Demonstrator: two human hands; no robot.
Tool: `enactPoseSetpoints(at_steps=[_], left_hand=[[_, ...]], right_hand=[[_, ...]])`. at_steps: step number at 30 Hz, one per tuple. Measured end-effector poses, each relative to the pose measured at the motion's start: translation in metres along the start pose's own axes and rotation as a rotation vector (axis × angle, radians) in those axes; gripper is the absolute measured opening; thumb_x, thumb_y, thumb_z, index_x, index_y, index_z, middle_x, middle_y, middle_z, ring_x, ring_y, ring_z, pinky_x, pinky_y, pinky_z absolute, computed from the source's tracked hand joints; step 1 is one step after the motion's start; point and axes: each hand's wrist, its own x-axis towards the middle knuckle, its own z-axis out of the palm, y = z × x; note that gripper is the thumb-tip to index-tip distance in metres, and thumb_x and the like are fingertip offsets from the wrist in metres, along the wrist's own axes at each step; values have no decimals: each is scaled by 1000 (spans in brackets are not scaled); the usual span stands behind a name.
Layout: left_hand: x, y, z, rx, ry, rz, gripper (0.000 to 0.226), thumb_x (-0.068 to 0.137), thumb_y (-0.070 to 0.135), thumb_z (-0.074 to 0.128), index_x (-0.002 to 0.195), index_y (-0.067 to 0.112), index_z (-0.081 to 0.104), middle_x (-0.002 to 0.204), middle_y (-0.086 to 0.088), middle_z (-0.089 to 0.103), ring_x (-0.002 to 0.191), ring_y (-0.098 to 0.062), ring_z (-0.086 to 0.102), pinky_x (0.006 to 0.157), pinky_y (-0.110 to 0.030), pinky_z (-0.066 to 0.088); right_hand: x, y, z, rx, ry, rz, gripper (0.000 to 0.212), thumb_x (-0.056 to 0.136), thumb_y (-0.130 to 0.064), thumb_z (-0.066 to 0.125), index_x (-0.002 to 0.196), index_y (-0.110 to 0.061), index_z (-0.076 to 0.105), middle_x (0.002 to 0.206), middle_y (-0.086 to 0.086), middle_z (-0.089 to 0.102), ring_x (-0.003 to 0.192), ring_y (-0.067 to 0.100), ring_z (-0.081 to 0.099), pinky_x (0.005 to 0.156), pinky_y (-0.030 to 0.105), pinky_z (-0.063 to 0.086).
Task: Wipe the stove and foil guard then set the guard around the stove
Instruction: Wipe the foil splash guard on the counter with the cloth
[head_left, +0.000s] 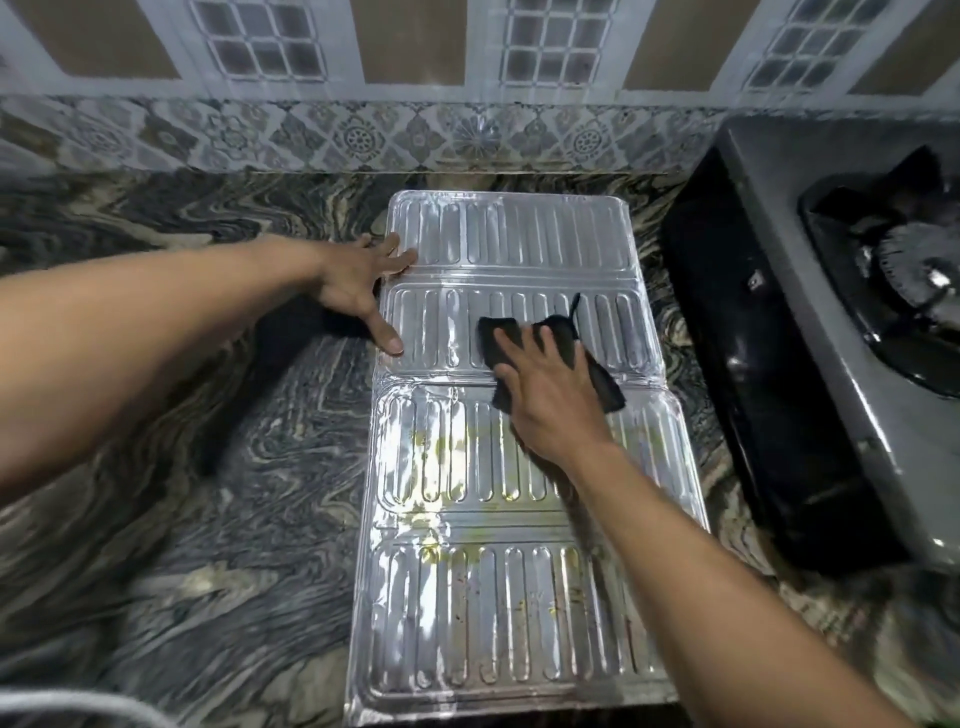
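The silver ribbed foil guard (498, 587) lies flat and unfolded on the marbled counter, running from the backsplash toward me. Yellowish and brown stains mark its two nearer panels. My left hand (363, 283) presses on the guard's left edge, fingers spread, at the fold between the two far panels. My right hand (545, 395) lies palm down on a dark cloth (498, 348), pressing it against the second panel from the far end. The grey gas stove (810, 291) stands to the right of the guard, its black burner grate (904, 270) visible at the right edge.
The swirled grey marbled counter (208, 467) spreads wide to the left of the guard. A patterned tile backsplash (363, 135) rises behind it. A pale curved object (78, 712) shows at the bottom left corner. The stove's black side (763, 415) stands close to the guard's right edge.
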Motion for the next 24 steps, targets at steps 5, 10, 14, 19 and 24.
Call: enactPoseSetpoints(at_steps=[5,10,14,19,24], left_hand=[[0,1,1,63,50,3,140,54,67,82,154,39,-12,163,6,-21,151,-26,-9,123,-43,3],[-1,1,1,84,48,-3,137,58,66,81,153,39,-13,162,6,-23,151,-27,-11,123,-45,3],[-1,2,4,85,59,0,135,60,64,81,153,39,-14,162,6,-23,151,-28,-12,123,-49,4],[-2,4,5,103,80,-6,136,61,63,82,154,35,-14,163,2,-22,151,-30,-11,122,-50,5],[-12,11,9,83,146,6,135,63,54,85,155,29,-10,164,-3,-19,151,-33,-5,122,-48,10]], right_hand=[[12,-54,14,6,-78,-127,52,107,-42,15,157,-30,15,165,3,13,153,23,3,121,54,-6],[-18,-77,23,20,-66,-266,51,108,-41,18,157,-28,18,165,2,17,153,20,6,122,50,-3],[-48,-58,29,-35,-99,-304,51,107,-43,18,157,-34,14,165,-3,8,153,14,1,123,44,-5],[-63,-20,21,-51,-69,-123,51,106,-46,14,156,-41,3,166,-5,-2,152,13,-6,123,42,-6],[-76,21,12,-160,-45,87,53,104,-51,8,155,-43,-6,165,-6,-6,152,12,-8,121,42,-7]])
